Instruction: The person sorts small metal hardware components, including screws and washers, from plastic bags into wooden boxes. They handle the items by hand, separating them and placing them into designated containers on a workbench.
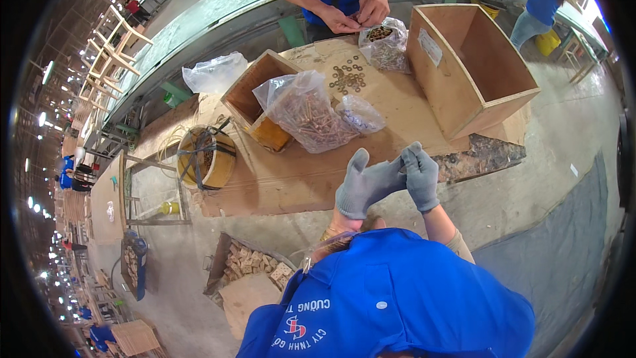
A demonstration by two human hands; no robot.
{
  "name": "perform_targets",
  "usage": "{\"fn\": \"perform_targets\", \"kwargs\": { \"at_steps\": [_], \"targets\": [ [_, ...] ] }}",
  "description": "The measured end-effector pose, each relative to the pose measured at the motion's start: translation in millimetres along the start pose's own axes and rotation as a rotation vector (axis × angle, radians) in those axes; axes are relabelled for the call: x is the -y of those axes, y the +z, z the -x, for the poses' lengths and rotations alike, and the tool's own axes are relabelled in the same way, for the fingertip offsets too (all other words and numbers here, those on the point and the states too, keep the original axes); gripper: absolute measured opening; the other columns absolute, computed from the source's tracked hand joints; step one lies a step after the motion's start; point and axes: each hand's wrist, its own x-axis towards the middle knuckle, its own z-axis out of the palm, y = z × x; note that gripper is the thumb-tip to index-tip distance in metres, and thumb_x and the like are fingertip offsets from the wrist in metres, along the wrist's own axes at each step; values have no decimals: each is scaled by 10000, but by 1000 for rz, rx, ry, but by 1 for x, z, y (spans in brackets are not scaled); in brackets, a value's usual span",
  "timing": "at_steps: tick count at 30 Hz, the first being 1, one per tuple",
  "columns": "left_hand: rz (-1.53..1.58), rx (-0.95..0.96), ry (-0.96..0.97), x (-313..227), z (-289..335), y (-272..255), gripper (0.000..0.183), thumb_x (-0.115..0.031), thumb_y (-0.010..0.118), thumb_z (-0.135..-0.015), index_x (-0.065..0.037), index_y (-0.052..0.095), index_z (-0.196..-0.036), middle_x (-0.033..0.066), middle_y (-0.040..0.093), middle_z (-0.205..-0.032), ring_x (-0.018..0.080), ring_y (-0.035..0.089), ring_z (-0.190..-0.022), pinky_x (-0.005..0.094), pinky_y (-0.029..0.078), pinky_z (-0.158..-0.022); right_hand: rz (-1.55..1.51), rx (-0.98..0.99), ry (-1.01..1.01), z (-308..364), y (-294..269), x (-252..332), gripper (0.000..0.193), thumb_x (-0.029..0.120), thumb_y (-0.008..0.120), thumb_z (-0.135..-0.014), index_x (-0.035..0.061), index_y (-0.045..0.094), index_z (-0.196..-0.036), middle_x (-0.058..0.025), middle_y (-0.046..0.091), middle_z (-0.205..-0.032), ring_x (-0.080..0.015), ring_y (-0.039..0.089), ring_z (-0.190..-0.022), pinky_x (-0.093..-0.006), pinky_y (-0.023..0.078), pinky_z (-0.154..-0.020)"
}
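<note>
Grey knit gloves cover both my hands, which meet above the near edge of the work table (278, 195). My left hand (368, 184) has its thumb raised apart and its fingers stretched toward the right. My right hand (422, 178) is closed in a pinch at the left fingertips; whatever lies between them is too small to make out. Just beyond is a clear plastic bag of copper-coloured bolts (310, 116), with a smaller clear bag (361, 114) beside it. Loose metal washers (348, 76) lie scattered farther back.
Across the table, a co-worker's hands (361, 14) meet above a bag of small metal parts (384, 43). Wooden boxes (464, 59) (258, 89) stand right and left. A round tub (209, 158) sits at the left; a bin of wood blocks (248, 262) is on the floor.
</note>
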Motion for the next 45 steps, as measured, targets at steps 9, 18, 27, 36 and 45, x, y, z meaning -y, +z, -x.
{"fn": "perform_targets", "kwargs": {
  "at_steps": [9,18,27,36,45],
  "targets": [
    [-617,123,395,2,-7,-27,471,-295,390,-928,1,351,-1292,221,427,-1284,271,507,-1080,367,364,-957,327,-64,-337,2,-11,31,185,167,682,-750,46,582,-848,-75,561,-780,-213,549,-709,-307,442,-618],
    [-322,-63,507,2,-23,-53,522,-300,445,-908,-73,300,-1355,89,435,-1315,204,425,-1167,291,291,-1012,419,401,-537,45,9,50,166,99,665,-736,37,586,-868,-106,552,-766,-262,568,-675,-334,464,-593],
    [-386,-138,701,-9,-32,-83,368,-33,440,-847,-1,414,-1213,159,511,-1167,268,523,-1065,330,433,-915,-180,697,443,50,5,53,184,156,460,-867,15,536,-776,13,486,-692,-83,440,-646,-238,386,-566],
    [-319,-42,367,6,-19,-66,468,-245,559,-812,-38,447,-1217,146,580,-1037,229,555,-900,355,424,-852,-95,845,234,60,20,40,157,133,527,-830,13,500,-732,5,457,-677,-61,396,-661,-236,369,-577],
    [-527,-424,554,-40,-33,-80,204,-230,537,-829,-72,587,-947,8,561,-834,159,517,-912,349,407,-827,113,730,-50,51,23,54,166,81,616,-713,36,457,-694,-87,486,-581,-166,465,-527,-316,392,-509]
  ]
}}
